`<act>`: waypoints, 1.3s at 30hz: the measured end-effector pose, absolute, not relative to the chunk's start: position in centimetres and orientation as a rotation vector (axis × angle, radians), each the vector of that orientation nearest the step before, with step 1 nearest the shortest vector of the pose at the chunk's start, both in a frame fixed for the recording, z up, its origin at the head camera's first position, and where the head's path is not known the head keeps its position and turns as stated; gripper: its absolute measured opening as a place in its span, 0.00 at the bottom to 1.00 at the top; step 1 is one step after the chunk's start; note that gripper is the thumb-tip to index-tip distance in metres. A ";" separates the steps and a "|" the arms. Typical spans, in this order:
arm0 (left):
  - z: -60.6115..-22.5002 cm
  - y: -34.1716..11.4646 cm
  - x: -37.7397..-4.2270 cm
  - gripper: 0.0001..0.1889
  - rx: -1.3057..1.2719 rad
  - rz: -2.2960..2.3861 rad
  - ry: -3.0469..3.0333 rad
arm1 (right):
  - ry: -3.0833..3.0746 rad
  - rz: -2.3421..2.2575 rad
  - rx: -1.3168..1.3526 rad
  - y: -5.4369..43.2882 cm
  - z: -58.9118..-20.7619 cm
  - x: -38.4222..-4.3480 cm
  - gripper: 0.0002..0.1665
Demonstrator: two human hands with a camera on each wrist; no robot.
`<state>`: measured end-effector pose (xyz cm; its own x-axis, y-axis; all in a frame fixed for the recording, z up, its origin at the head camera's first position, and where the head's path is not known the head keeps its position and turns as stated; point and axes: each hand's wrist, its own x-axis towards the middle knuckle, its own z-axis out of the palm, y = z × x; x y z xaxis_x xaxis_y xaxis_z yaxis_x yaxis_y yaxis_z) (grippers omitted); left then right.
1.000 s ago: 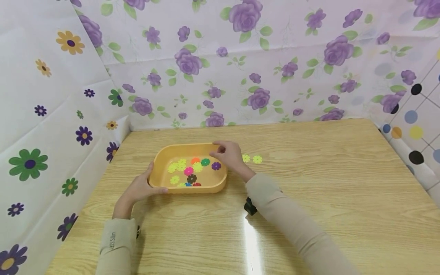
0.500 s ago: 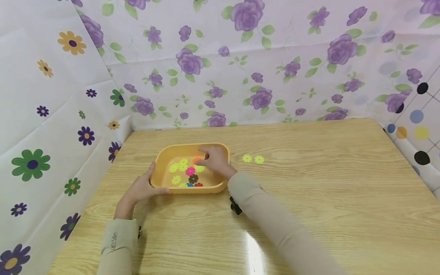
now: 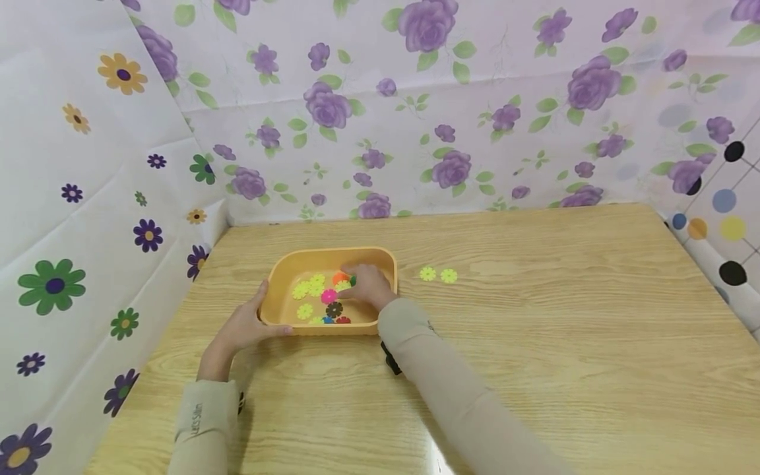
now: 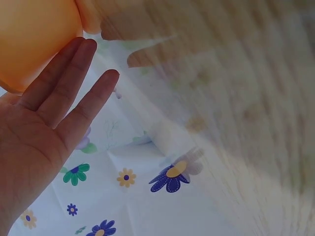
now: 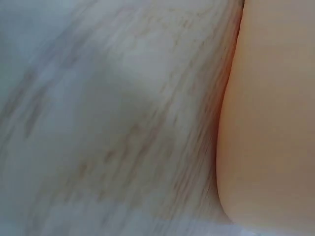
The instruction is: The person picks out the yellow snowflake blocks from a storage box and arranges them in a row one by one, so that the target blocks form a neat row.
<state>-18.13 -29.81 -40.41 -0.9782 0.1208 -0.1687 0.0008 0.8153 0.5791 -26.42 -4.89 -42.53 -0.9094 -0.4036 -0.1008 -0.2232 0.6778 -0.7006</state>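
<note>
A yellow-orange plastic basin [image 3: 285, 264] on the table holds several small flower-shaped discs, among them a pink disc [image 3: 329, 296], a black disc [image 3: 334, 309] and an orange disc [image 3: 340, 278]. My left hand [image 3: 242, 324] rests against its left end, thumb along the front wall; the left wrist view shows nearly straight fingers [image 4: 69, 88] touching the basin's outside [image 4: 39, 39]. My right hand [image 3: 369, 285] is down inside the right half, thumb and forefinger spread apart. Beside them a green disc [image 3: 353, 280] shows partly; the purple disc is hidden.
Two yellow-green discs [image 3: 438, 274] lie on the wooden table [image 3: 534, 297] right of the basin. Flowered sheets [image 3: 380, 119] hang behind and to the left. The right wrist view shows only the basin's outer wall [image 5: 270, 118] and blurred table surface.
My right hand has moved from the basin's right rim leftward, then down among the discs, covering the purple one. My left hand stays at the left end.
</note>
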 end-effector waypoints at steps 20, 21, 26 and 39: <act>-40.5 -30.3 -17.9 0.64 0.092 0.910 2.813 | 2.718 -0.821 -0.413 -5.8 -42.2 -26.5 0.26; -40.5 -30.3 -18.0 0.64 0.093 0.910 2.813 | 2.726 -0.821 -0.415 -5.8 -42.2 -26.5 0.25; -40.6 -30.3 -18.0 0.64 0.086 0.904 2.810 | 2.732 -0.861 -0.415 -5.6 -42.2 -26.5 0.24; -41.0 -29.8 -18.1 0.64 0.092 0.919 2.800 | 2.748 -0.823 -0.415 -5.4 -42.7 -26.7 0.16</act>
<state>-18.14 -29.85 -40.99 -0.9794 0.1185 -0.1635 -0.0014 0.8057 0.5924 -26.73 -5.38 -42.66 -0.9300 -0.3363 -0.1483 -0.1994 0.8007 -0.5650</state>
